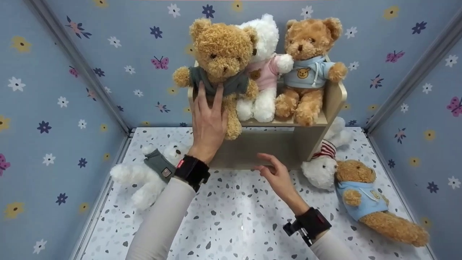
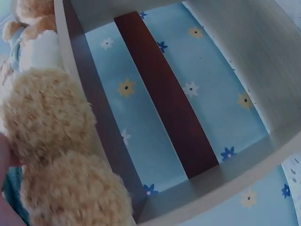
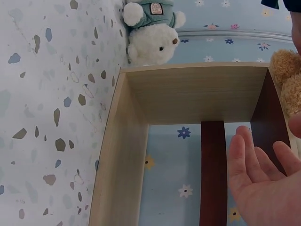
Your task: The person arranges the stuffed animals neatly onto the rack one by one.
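A curly tan teddy bear (image 1: 224, 48) in a dark green hoodie sits at the left end of the wooden shelf (image 1: 334, 104). My left hand (image 1: 209, 122) rests on its front, fingers extended up over chest and belly. Beside it sit a white bear (image 1: 265, 77) in pink, partly hidden behind the tan one, and a brown bear (image 1: 306, 72) in a light blue hoodie. Low before the shelf, my right hand (image 1: 277, 178) holds nothing, its fingers loosely bent. The right wrist view shows that hand (image 3: 263, 174) in front of the lower compartment.
On the speckled floor (image 1: 238, 216), a white bear (image 1: 151, 180) in a green top lies left of the shelf. To the right lie a white bear (image 1: 321, 171) with a striped scarf and a brown bear (image 1: 364, 198) in blue. Flowered walls (image 1: 47, 108) enclose the space.
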A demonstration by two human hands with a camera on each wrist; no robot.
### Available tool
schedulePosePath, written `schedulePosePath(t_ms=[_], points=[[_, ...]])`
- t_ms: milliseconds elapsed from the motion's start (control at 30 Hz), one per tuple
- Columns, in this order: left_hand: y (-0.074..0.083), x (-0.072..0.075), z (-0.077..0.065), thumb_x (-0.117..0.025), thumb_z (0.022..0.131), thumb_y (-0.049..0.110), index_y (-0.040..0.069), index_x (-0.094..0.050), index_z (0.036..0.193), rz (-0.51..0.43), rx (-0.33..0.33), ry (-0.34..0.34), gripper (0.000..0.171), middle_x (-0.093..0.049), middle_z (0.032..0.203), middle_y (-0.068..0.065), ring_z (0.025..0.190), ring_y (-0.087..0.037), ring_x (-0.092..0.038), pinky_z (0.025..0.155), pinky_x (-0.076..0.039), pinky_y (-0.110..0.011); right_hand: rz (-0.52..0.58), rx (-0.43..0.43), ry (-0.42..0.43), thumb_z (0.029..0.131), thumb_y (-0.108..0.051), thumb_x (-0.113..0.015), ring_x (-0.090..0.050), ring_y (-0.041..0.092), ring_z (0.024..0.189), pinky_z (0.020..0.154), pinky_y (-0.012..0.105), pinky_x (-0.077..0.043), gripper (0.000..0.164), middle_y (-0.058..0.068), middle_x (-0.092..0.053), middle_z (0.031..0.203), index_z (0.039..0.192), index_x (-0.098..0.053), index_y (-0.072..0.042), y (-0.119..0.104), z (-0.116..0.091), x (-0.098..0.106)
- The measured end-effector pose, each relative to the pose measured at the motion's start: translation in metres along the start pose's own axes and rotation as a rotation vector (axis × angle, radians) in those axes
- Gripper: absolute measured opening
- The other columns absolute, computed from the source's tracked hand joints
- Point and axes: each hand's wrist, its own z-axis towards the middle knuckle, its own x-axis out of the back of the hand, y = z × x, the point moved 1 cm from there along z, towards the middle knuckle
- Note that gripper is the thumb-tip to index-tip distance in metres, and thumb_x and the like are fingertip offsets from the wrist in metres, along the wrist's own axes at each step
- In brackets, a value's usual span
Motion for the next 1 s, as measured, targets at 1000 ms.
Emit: schedulePosePath(t_ms=[1000], points=[[-0.007, -0.042, 0.065, -0.045, 0.101, -0.01, 0.008, -0.026, 0.164, -0.001, 0.21, -0.075, 0.069, -0.002, 0.165, -0.038, 0.152, -0.049, -0.021, 0.117, -0.037, -0.051, -0.01, -0.058, 0.026, 0.106, -0.006, -0.058, -0.069, 0.03, 0.111, 0.091, 0.029, -0.057, 0.037, 0.016, -0.062, 0.138, 0.142, -0.057, 0.002, 0.013, -0.011, 0.022]])
